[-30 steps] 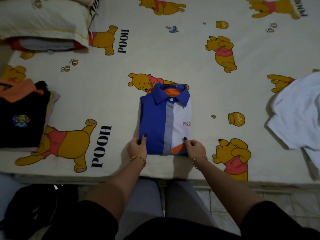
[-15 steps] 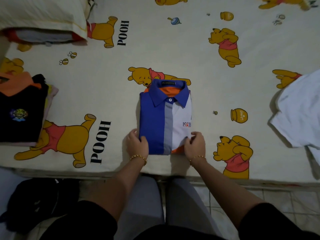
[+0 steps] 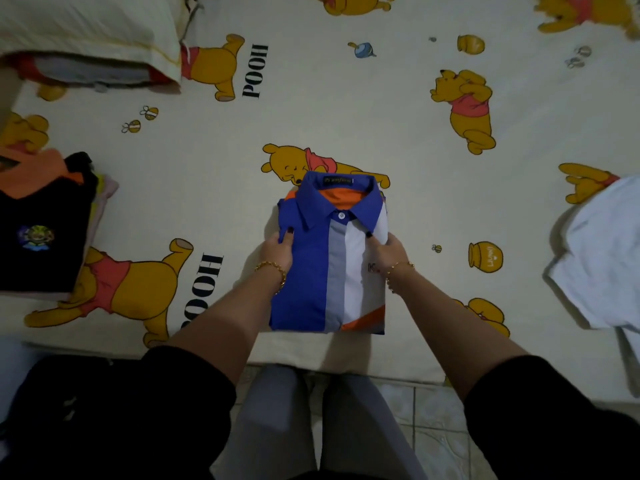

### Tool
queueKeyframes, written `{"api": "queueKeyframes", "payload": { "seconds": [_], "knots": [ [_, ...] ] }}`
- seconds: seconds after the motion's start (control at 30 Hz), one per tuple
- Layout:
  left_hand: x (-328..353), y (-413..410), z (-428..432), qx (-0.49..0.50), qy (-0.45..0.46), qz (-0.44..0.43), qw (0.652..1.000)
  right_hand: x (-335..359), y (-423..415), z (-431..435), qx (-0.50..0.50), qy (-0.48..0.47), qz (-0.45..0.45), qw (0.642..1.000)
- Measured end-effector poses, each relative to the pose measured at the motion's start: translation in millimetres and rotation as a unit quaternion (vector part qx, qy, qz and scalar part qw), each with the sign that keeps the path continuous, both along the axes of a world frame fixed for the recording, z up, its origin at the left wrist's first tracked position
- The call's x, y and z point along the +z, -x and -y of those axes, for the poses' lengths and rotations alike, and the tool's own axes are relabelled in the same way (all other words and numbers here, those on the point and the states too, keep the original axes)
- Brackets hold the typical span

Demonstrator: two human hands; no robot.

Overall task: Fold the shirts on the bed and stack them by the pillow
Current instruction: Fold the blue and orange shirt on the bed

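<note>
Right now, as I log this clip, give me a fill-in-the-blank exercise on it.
The shirt gripped by the left hand and right hand has a ____ collar.
The stack lies on the bed's ____ side.
The unfolded shirt at the right is ____.
Missing: blue; left; white.

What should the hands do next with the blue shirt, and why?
Probably lift the blue shirt and carry it left onto the pile near the pillow. It looks fully folded, and the left hand and right hand each grip one side of it.
</note>
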State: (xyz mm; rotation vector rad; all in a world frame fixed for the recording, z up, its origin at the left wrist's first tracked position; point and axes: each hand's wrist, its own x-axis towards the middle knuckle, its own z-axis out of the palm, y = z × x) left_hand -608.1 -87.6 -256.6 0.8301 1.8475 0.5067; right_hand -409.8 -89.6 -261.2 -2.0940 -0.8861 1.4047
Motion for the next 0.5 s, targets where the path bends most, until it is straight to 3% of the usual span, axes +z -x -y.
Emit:
{"api": "queueKeyframes", "payload": {
  "seconds": [0.2,0.5],
  "knots": [
    [47,59,1,0.048,-0.032,0.051,0.997,61,49,-12,0.064,-0.023,-0.009,0.998],
    [79,266,-44,0.032,-0.09,-0.026,0.995,98,239,-55,0.142,-0.047,-0.026,0.988]
  ]
}}
